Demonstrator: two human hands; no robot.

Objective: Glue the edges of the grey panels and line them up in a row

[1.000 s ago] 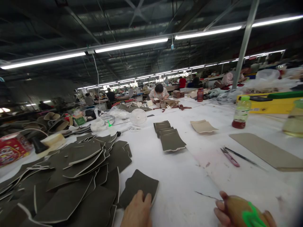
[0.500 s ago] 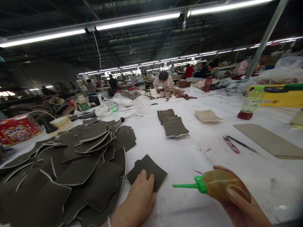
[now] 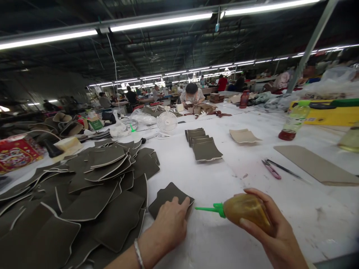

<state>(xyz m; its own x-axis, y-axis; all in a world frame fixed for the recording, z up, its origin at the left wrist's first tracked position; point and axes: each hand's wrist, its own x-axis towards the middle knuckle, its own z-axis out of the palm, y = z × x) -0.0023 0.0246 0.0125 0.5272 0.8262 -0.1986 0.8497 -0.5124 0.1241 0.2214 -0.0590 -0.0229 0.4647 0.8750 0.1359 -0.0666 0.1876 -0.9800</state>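
My right hand [image 3: 273, 228] is wrapped round a squeeze bottle [image 3: 246, 212] of amber liquid. Its green nozzle points left, and the tip is close to the right corner of a dark grey leather-like piece [image 3: 168, 194]. My left hand [image 3: 171, 223] holds that piece against the white table, index finger stretched towards the corner and the other fingers bent; the thumb is hidden. Left of it lies a big loose heap of similar dark pieces [image 3: 106, 209] with pale edges. A short overlapping row of smaller dark pieces [image 3: 206, 150] lies further back.
Thread snips [image 3: 271, 170] and dark tweezers [image 3: 286, 170] lie right of centre, beside a long beige panel [image 3: 316, 164]. Beige pieces [image 3: 244, 136], a small white fan [image 3: 167, 122] and a bottle with red liquid [image 3: 293, 123] stand further back. A co-worker [image 3: 192, 95] bends over the far end.
The bottle has moved left, bringing its nozzle tip up to the piece's corner. My left hand has shifted slightly right, its index finger now reaching towards that corner.
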